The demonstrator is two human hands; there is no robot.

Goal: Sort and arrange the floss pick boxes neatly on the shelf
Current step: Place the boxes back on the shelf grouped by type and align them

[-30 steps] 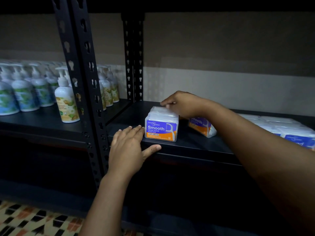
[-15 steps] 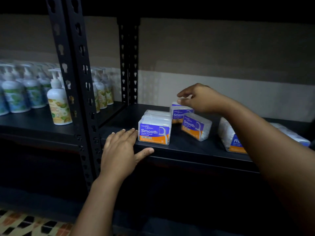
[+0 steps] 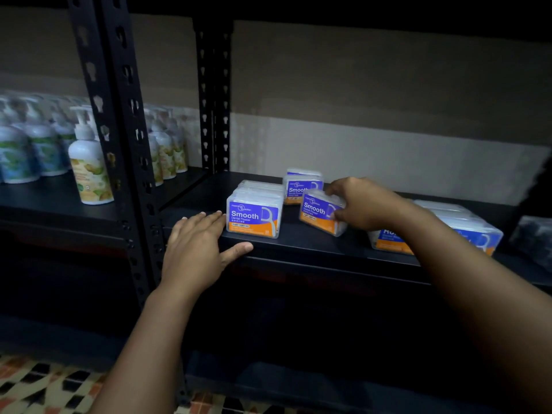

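Clear floss pick boxes with purple and orange labels stand on the black shelf (image 3: 298, 243). One box (image 3: 254, 216) faces forward near the front edge, with more boxes lined up behind it. Another box (image 3: 301, 186) stands further back. My right hand (image 3: 358, 204) grips a tilted box (image 3: 318, 213) at its right end, fingers over the top and thumb at the front. My left hand (image 3: 197, 249) rests flat on the shelf's front edge, its fingertips just left of the front box. A group of boxes (image 3: 466, 228) lies to the right, partly hidden by my right forearm.
Pump bottles (image 3: 88, 168) fill the neighbouring shelf on the left. Black perforated uprights (image 3: 119, 115) divide the two bays. A dark object (image 3: 531, 240) sits at the far right of the shelf. A patterned floor (image 3: 44, 383) shows below.
My right hand has left the rear box and come down and to the right onto the tilted box, which it now grips. My left hand has stayed on the shelf edge.
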